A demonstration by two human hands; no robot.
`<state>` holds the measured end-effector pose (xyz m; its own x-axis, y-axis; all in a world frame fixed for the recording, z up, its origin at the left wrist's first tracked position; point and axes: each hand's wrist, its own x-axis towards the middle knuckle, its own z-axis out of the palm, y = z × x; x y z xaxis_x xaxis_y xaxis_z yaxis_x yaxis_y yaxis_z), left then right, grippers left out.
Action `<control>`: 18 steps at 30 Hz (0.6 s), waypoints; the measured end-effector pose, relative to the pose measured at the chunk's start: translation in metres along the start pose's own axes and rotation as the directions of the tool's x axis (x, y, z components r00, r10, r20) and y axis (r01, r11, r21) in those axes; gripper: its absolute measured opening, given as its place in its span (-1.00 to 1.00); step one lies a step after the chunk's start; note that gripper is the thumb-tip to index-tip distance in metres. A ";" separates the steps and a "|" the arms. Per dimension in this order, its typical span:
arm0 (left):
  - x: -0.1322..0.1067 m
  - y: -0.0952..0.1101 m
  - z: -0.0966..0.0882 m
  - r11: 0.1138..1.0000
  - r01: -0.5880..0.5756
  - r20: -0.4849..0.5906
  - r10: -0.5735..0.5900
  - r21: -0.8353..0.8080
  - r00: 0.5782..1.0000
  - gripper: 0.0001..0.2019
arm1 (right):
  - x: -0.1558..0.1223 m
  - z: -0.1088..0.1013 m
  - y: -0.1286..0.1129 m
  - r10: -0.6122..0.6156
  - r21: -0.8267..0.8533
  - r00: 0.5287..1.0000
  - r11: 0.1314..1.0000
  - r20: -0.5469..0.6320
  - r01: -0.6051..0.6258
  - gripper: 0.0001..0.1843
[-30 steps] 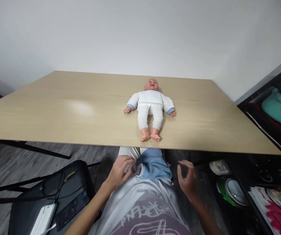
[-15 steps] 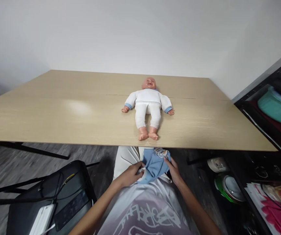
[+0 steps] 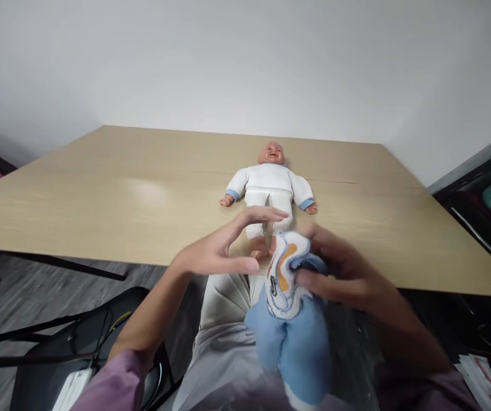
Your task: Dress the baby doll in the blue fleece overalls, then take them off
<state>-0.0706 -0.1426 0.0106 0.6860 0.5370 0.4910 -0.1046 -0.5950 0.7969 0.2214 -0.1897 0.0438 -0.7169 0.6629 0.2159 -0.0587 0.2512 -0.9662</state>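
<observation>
A baby doll in a white suit with blue cuffs lies on its back on the light wooden table, feet toward me. My right hand is closed on a small blue garment with a white, orange and blue print, held up in front of the table's near edge. The cloth hangs down over my lap. My left hand hovers just left of the garment with fingers stretched out and apart, holding nothing. Both hands partly hide the doll's feet.
A black chair with a dark phone-like object and something white on its seat stands at my lower left. Dark shelving with a teal item runs along the right. A white wall lies behind the table.
Both hands have risen from my lap to table-edge height. The blue garment came up with the right hand, and the left hand let go of it and opened.
</observation>
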 end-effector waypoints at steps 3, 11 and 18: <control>0.046 -0.014 -0.036 0.990 0.007 0.201 0.021 -0.138 0.979 -0.44 | 0.037 -0.038 -0.025 -0.061 -0.110 0.996 0.992 -0.061 0.054 -0.77; 0.109 -0.005 -0.090 0.993 -0.077 0.121 0.065 0.092 0.991 -0.64 | 0.083 -0.149 -0.014 0.176 -0.567 0.978 0.820 0.116 -0.080 -0.50; 0.129 -0.029 -0.116 0.966 0.035 0.154 -0.077 0.257 0.985 -0.63 | 0.100 -0.180 0.021 -0.009 -0.410 0.991 0.911 -0.136 -0.048 -0.39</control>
<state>-0.0626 0.0139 0.0920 0.7946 0.4828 0.3682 0.1081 -0.7091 0.6968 0.2740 0.0088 0.0703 -0.6156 0.7502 0.2415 0.2658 0.4861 -0.8325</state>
